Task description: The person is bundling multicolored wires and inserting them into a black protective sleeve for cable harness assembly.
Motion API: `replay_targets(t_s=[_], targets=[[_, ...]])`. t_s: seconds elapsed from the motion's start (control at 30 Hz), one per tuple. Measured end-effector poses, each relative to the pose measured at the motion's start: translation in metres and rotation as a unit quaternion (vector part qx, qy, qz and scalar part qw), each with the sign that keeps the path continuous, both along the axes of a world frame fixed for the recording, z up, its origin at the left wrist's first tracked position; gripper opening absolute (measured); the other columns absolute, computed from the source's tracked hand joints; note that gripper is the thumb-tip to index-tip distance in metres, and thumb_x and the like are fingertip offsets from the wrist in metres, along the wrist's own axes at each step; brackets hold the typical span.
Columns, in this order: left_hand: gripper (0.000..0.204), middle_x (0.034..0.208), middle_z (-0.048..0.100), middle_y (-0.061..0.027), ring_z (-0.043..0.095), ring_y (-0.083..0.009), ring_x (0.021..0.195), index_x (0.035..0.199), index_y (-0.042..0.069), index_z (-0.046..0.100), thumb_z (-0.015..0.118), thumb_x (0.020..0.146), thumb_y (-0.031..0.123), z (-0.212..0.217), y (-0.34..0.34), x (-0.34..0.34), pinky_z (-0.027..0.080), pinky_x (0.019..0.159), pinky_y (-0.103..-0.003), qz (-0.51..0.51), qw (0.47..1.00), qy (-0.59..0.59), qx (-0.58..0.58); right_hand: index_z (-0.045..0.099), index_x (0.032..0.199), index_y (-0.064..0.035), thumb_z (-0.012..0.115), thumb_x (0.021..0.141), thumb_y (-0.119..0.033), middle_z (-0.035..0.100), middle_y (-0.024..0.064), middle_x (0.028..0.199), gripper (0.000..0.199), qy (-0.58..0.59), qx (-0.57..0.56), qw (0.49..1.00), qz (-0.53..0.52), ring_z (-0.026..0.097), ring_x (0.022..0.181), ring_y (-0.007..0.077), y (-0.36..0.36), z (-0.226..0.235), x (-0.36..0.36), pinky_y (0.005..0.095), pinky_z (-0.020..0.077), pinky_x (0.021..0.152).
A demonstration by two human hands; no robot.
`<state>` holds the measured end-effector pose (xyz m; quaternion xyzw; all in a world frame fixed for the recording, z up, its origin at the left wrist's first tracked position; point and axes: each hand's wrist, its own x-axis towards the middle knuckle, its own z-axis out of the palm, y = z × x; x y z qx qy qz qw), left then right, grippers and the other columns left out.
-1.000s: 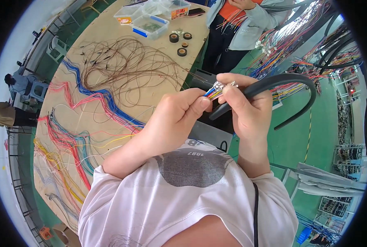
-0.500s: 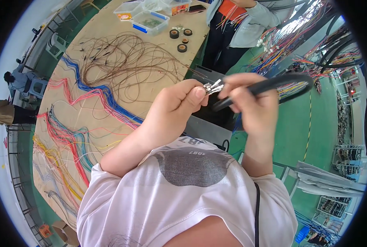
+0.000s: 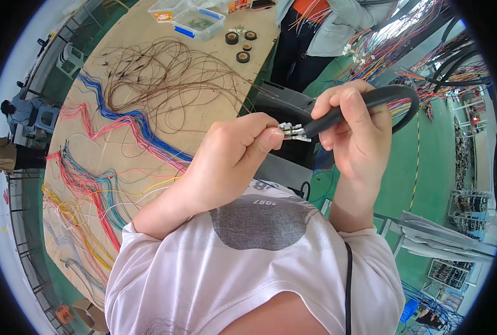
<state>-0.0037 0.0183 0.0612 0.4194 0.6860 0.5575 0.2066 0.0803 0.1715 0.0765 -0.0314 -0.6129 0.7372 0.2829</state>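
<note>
My right hand (image 3: 355, 127) grips a thick black cable (image 3: 383, 99) that loops up and to the right. Small metal terminals (image 3: 292, 130) stick out of its cut end. My left hand (image 3: 233, 157) pinches those terminals between thumb and forefinger. Both hands are raised in front of my chest, above my white shirt (image 3: 248, 268).
A long wooden board (image 3: 215, 72) to the left carries brown wires (image 3: 164, 72) and blue, red and yellow wire bundles (image 3: 92, 184). Plastic parts boxes (image 3: 195, 19) and black tape rolls (image 3: 240, 46) sit at its far end. Another person (image 3: 326, 28) stands beyond. Green floor lies to the right.
The coloured wire ends seen a second ago are now hidden in the black sleeve; only metal terminals show. Both hands have risen slightly in the picture.
</note>
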Motion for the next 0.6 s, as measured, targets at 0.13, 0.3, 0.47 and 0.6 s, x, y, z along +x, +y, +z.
replay_targets(t_s=[0.13, 0.3, 0.47, 0.6], targets=[[0.016, 0.057, 0.049, -0.0091, 0.045, -0.0170, 0.050, 0.078, -0.002, 0.051, 0.045, 0.084, 0.012, -0.003, 0.001, -0.001, 0.037, 0.049, -0.027, -0.004, 1.000, -0.019, 0.017, 0.048, 0.075, -0.0020, 0.048, 0.083, -0.019, 0.055, 0.0157, 0.068, 0.019, -0.024, 0.002, 1.000, 0.016, 0.044, 0.040, 0.0104, 0.003, -0.002, -0.001, 0.0189, 0.0348, 0.034], [0.016, 0.060, 0.052, -0.0094, 0.047, -0.0160, 0.052, 0.079, -0.002, 0.052, 0.046, 0.084, 0.012, -0.004, 0.002, -0.003, 0.038, 0.050, -0.026, -0.004, 1.000, -0.016, 0.022, 0.048, 0.075, -0.0025, 0.048, 0.083, -0.021, 0.055, 0.0152, 0.068, 0.020, -0.032, -0.034, 0.997, 0.057, 0.046, 0.041, 0.0107, 0.008, -0.005, -0.004, 0.0184, 0.0356, 0.034], [0.015, 0.059, 0.050, -0.0060, 0.044, -0.0092, 0.053, 0.086, -0.003, 0.054, 0.049, 0.082, 0.010, -0.006, 0.003, -0.005, 0.036, 0.049, -0.023, 0.037, 0.998, -0.037, 0.033, 0.051, 0.076, -0.0018, 0.052, 0.082, -0.022, 0.057, 0.0141, 0.068, 0.021, -0.012, -0.137, 0.987, 0.086, 0.048, 0.041, 0.0092, 0.003, -0.014, -0.008, 0.0184, 0.0382, 0.035], [0.016, 0.058, 0.048, -0.0042, 0.041, -0.0074, 0.053, 0.087, -0.003, 0.056, 0.051, 0.081, 0.011, -0.011, 0.003, -0.005, 0.035, 0.048, -0.021, 0.051, 0.995, -0.056, 0.066, 0.051, 0.077, -0.0023, 0.049, 0.084, -0.023, 0.057, 0.0147, 0.070, 0.022, 0.007, -0.219, 0.972, 0.089, 0.049, 0.042, 0.0107, -0.003, -0.019, -0.008, 0.0212, 0.0390, 0.037]])
